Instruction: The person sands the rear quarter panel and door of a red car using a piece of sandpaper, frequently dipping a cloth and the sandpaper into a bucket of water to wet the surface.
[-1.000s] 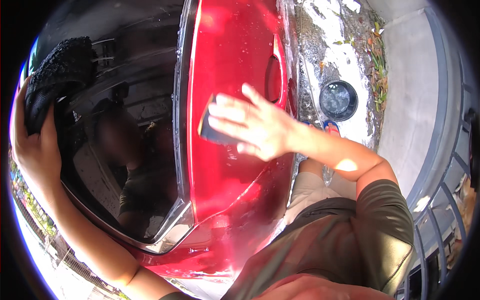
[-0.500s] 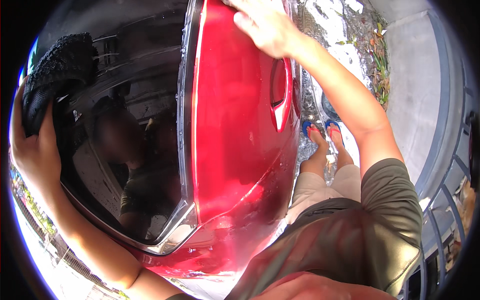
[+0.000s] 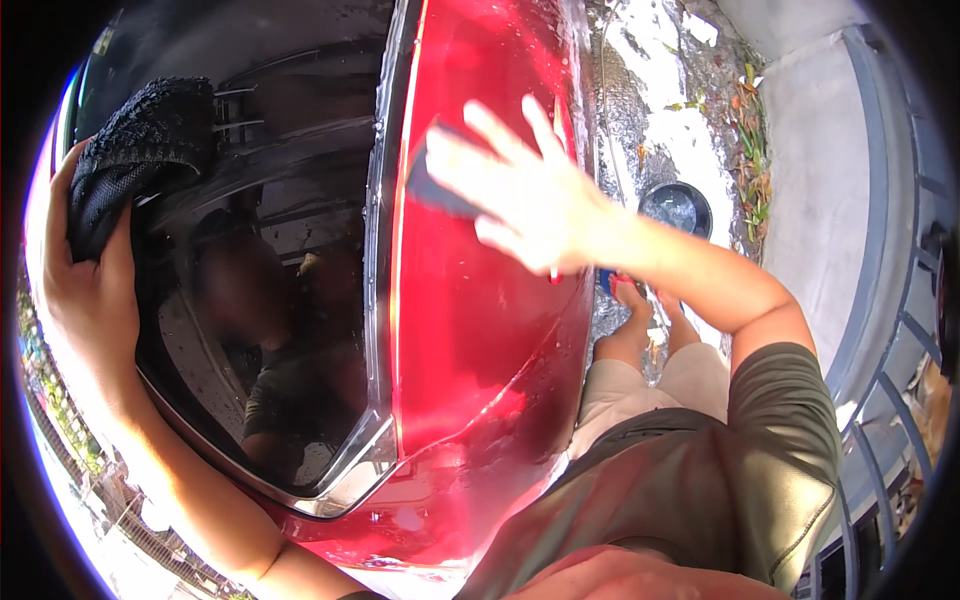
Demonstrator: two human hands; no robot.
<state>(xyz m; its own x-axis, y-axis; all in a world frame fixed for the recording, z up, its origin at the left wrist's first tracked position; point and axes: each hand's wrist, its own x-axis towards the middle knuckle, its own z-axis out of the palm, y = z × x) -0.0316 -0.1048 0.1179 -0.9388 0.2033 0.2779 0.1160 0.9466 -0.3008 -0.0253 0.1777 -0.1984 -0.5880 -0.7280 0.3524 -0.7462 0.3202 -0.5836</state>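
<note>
My left hand (image 3: 90,270) grips a black, nubbly cloth (image 3: 140,150) at the dark window (image 3: 290,120) of a red car. My right hand (image 3: 525,200) is spread over a dark grey pad (image 3: 430,185), pressing it on the red door (image 3: 470,340) beside the window trim (image 3: 385,250). Its fingers are slightly blurred. Part of the door handle (image 3: 558,110) shows behind that hand. Water drops and wet sheen cover parts of the car.
A black bucket (image 3: 680,200) of water stands on wet, foam-streaked ground (image 3: 660,130) by a strip of fallen leaves (image 3: 755,160). A pale wall (image 3: 810,160) and metal railing (image 3: 890,400) are at the right. My sandalled feet (image 3: 630,290) are beside the car.
My right hand moved up the door toward the window's far end, then came back down to mid-door with the pad. My left hand and cloth sit slightly farther right in view.
</note>
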